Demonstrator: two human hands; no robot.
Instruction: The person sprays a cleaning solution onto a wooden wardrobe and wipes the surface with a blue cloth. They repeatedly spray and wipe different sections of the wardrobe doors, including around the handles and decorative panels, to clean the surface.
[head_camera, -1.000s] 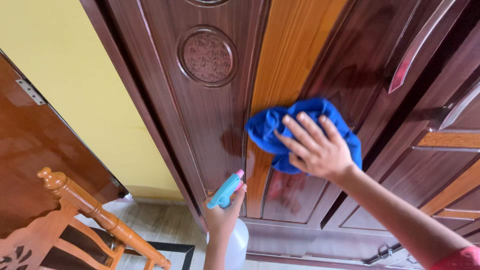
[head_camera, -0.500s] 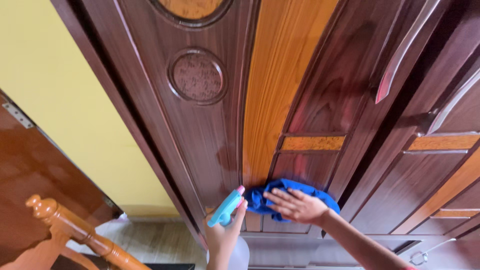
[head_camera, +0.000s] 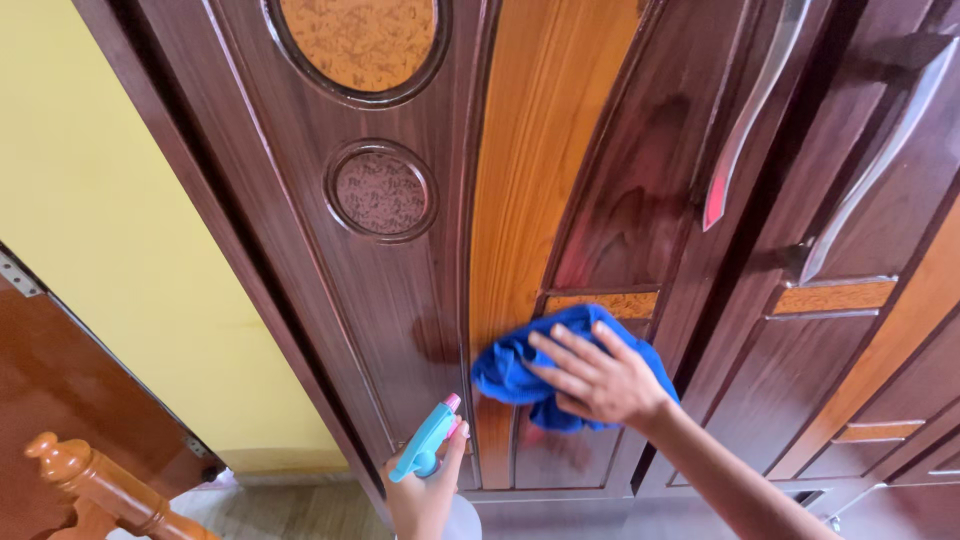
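**Hand pressing a blue cloth against a dark wooden door**

Seen from above, looking down a tall dark brown wooden door (head_camera: 400, 300). The right hand (head_camera: 598, 378) lies flat on a crumpled blue cloth (head_camera: 515, 372), fingers spread slightly apart and stretched out, pressing the cloth against the door's lower half. The cloth sits where a curved, lighter orange wood strip (head_camera: 530, 170) meets a darker rectangular panel, just under a small patterned inlay bar.

The left hand (head_camera: 425, 495) is lower, near the bottom edge of the view, fingers wrapped around the neck of a spray bottle (head_camera: 428, 445) with a light blue trigger head and a pink nozzle tip. The nozzle points up, close to the door but not touching the cloth.

Above are a round carved medallion (head_camera: 380, 190) and part of an oval textured pane (head_camera: 358, 40). Two long curved metal handles (head_camera: 745, 120) sit at the upper right. A yellow wall (head_camera: 110, 220) is on the left, with a turned wooden post (head_camera: 85, 475) at the lower left corner.
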